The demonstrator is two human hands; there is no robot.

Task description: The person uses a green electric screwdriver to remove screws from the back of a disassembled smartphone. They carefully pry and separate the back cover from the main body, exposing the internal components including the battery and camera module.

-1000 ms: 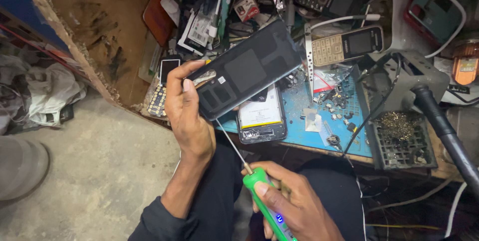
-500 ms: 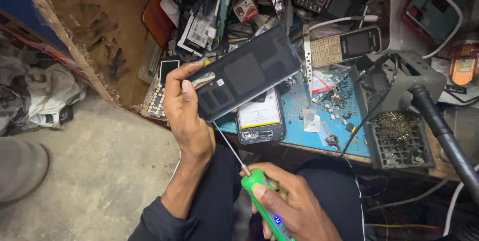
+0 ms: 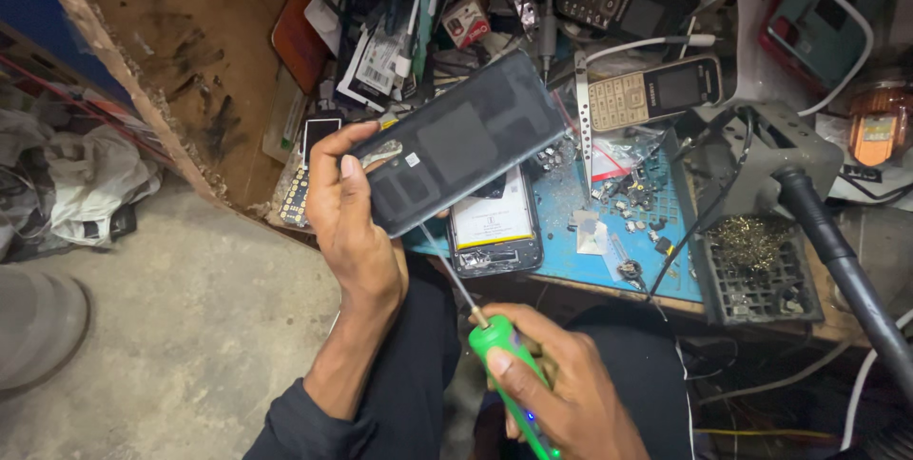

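Left hand: fingers clamp a dark, matte, flat phone panel (tilted) above the surface's near edge. Right hand grips a green-handled screwdriver, thin metal shaft raised toward the panel.

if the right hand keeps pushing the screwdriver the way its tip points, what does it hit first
Probably the dark phone panel held by the left hand: the right hand aims the green screwdriver up-left at its lower edge, though depth is unclear.

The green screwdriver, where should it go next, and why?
Probably up a little, so its tip meets the lower edge of the dark phone panel. The left hand holds that panel tilted above the bench, and the green screwdriver in the right hand already points at it.
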